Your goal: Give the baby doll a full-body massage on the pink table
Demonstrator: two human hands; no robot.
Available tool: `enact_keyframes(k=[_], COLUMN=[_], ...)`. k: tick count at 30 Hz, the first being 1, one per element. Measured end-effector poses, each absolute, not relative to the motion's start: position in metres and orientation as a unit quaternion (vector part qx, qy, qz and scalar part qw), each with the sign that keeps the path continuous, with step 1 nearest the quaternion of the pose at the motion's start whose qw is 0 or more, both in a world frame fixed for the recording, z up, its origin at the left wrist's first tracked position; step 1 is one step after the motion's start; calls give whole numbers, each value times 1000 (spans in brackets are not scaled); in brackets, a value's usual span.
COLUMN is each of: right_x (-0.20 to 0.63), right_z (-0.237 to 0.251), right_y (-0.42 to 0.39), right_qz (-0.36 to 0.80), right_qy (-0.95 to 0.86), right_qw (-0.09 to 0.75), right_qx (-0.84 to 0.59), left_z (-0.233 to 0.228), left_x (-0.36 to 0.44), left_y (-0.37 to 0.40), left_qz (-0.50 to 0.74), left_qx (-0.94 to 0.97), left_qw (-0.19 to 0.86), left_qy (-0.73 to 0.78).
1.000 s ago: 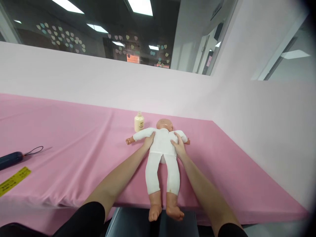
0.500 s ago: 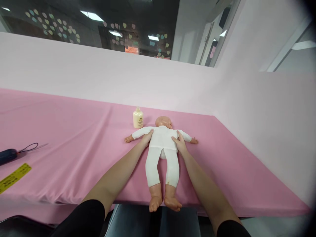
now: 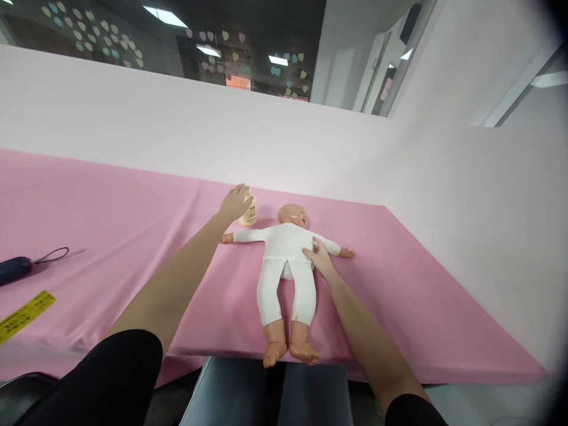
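A baby doll (image 3: 288, 242) in a white long-sleeved suit lies on the pink-covered table, head away from me and turned right, arms spread. Its bare feet reach the near edge. My right hand (image 3: 320, 257) grips the doll's right-hand side below the arm, thumb over the torso; some fingers are hidden. Up at the back left, my left hand (image 3: 235, 202) is at a cream-coloured bottle (image 3: 249, 216), covering its upper left part. The thumb stands apart from the fingers, and the bottle is upright on the table.
On the left of the pink cloth (image 3: 133, 219) lie a dark handle with a cord loop (image 3: 16, 269) and a yellow label strip (image 3: 26, 315). A white wall (image 3: 177, 127) with a window rises behind the table. Another wall (image 3: 479, 207) borders the right.
My left hand has let go of the doll's left-hand side and moved up and left to the bottle. The doll's left-hand arm lies straighter out. My right hand has stayed on the doll.
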State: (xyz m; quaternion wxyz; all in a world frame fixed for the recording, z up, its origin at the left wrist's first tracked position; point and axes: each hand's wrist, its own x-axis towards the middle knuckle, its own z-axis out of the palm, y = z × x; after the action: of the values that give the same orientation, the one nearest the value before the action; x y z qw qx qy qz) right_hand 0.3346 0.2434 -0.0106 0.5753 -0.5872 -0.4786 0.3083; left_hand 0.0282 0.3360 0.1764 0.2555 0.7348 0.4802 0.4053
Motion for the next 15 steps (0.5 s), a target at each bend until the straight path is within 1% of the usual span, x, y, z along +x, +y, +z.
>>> enact_keyframes(k=[2, 4, 6, 8, 10, 12, 13, 15], right_x=[332, 331, 331, 329, 325, 320, 317, 313], right_z=[-9, -7, -3, 4, 17, 33, 41, 58], right_y=[244, 242, 238, 235, 235, 243, 251, 271], right_qz=[322, 320, 300, 244, 165, 98, 80, 84], right_qy=[-460, -460, -469, -482, -504, -536, -552, -565], right_qw=[584, 590, 584, 569, 554, 549, 552, 565], right_qx=[-586, -580, -591, -620, -642, -633, -620, -595], left_z=[184, 181, 171, 159, 146, 134, 128, 117], left_x=[28, 34, 49, 73, 102, 132, 147, 170], left_y=[349, 358, 360, 357, 352, 348, 346, 347], left_qz=[335, 263, 249, 267, 261, 252, 250, 244], left_qx=[790, 829, 839, 841, 853, 869, 877, 886], left_qw=[153, 42, -28, -32, 16, 71, 87, 92], left_qy=[491, 491, 483, 470, 452, 419, 401, 382])
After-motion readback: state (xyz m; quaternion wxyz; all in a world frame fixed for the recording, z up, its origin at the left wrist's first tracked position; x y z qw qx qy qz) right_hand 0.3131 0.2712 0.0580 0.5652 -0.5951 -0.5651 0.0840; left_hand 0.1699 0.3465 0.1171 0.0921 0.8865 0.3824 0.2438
